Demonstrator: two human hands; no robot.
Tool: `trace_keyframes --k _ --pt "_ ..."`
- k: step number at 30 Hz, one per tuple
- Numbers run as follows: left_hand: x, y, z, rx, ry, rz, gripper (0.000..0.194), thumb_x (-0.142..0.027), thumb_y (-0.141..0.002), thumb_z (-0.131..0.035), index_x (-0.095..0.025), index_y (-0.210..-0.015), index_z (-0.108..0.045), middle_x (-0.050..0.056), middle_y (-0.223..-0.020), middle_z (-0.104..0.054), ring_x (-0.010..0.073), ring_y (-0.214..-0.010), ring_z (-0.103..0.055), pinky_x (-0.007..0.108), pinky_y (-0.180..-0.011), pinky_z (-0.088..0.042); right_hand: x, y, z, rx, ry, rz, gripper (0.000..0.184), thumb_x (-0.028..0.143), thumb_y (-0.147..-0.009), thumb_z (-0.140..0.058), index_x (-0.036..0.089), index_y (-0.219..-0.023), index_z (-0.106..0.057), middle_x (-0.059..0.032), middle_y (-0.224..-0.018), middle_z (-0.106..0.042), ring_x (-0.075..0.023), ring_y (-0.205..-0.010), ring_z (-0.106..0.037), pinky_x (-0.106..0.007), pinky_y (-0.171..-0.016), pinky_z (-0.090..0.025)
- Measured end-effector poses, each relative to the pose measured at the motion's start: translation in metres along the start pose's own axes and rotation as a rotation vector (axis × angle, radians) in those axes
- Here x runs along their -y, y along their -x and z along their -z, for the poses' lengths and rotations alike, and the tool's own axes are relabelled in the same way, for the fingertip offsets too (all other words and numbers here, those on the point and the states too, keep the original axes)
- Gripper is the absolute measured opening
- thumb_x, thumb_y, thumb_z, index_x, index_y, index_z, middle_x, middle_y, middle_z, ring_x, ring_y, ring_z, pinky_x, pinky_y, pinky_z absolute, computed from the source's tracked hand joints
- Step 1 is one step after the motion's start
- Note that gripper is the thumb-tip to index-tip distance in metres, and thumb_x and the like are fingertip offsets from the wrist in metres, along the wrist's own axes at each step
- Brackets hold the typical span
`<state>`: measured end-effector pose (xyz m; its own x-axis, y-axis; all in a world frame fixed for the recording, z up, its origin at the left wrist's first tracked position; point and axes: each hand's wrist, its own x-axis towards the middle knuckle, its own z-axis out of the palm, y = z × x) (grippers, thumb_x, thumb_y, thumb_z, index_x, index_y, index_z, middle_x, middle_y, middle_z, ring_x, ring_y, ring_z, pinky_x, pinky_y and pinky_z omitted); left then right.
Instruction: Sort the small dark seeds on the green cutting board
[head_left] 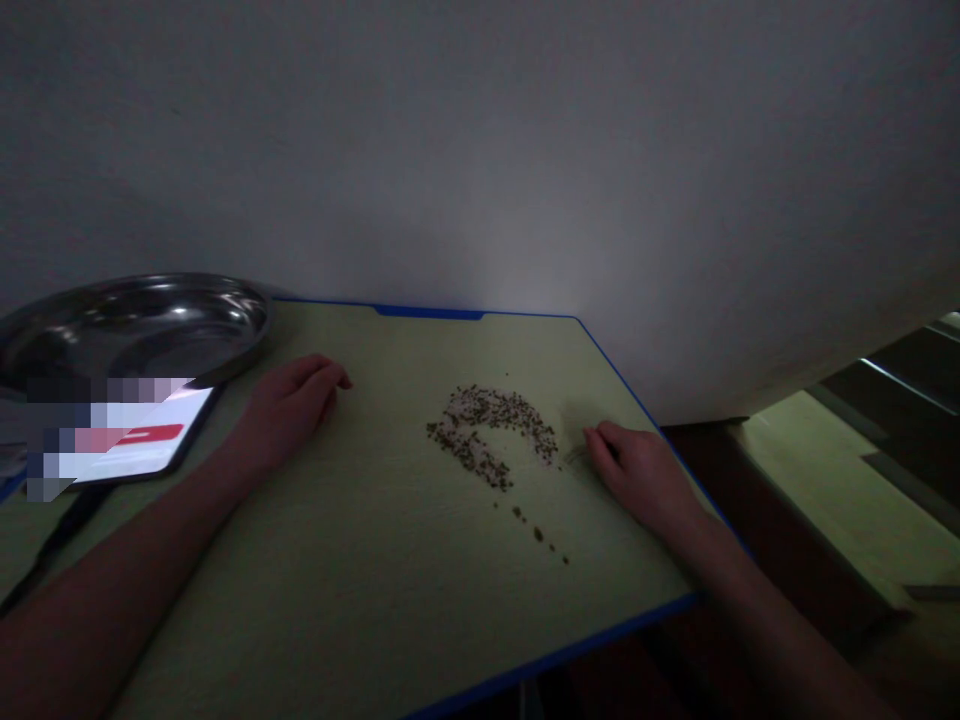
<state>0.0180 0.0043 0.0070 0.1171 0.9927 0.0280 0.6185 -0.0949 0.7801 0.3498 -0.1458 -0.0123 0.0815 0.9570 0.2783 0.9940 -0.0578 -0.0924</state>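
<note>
A curved heap of small dark and pale grains [495,408] lies on the pale table [390,600], with a few loose dark grains trailing toward the near side. Just right of the heap, my right hand [641,475] rests with its fingers closed. Faint thin lines show by its fingertips, too dim to name. My left hand [292,400] lies on the table left of the heap, apart from it. Its fingers are curled together, and I see nothing held in them.
A shiny metal basin [142,325] stands at the back left. Before it lies a tablet or phone with a lit screen [161,435], partly blurred out, and a dark cable [56,540]. A pale wall [480,150] rises behind the table's blue edge [427,313].
</note>
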Motion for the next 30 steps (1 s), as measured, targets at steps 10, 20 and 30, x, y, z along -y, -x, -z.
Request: trace_keyframes --k 10,20,30 --pt "0.002 0.0 0.0 0.002 -0.003 0.004 0.026 -0.04 -0.08 -0.04 -0.02 -0.076 -0.056 -0.006 -0.047 -0.042 0.0118 -0.047 -0.041 0.024 -0.049 -0.032 0.011 0.016 0.004 0.051 -0.1 0.015 0.038 0.033 -0.094 -0.038 0.021 -0.061 -0.053 -0.0016 -0.052 -0.058 -0.015 -0.049 -0.054 -0.028 -0.052 -0.031" --pt "-0.002 0.003 0.0 0.002 0.001 -0.007 0.024 -0.037 -0.079 -0.041 -0.019 -0.075 -0.056 -0.006 -0.048 -0.042 0.0114 -0.047 -0.041 0.024 -0.049 -0.032 0.044 0.022 -0.005 0.016 -0.038 0.025 0.038 0.034 -0.095 -0.038 0.02 -0.065 -0.054 -0.0026 -0.055 -0.061 -0.0163 -0.05 -0.057 -0.029 -0.052 -0.029" --pt "0.011 -0.004 -0.004 -0.015 0.021 -0.059 0.024 -0.039 -0.079 -0.042 -0.022 -0.072 -0.056 -0.004 -0.045 -0.043 0.0146 -0.045 -0.042 0.027 -0.047 -0.031 0.073 0.02 -0.008 -0.011 0.019 0.08 0.037 0.032 -0.096 -0.039 0.019 -0.066 -0.057 -0.0038 -0.059 -0.066 -0.0174 -0.051 -0.061 -0.029 -0.051 -0.029"
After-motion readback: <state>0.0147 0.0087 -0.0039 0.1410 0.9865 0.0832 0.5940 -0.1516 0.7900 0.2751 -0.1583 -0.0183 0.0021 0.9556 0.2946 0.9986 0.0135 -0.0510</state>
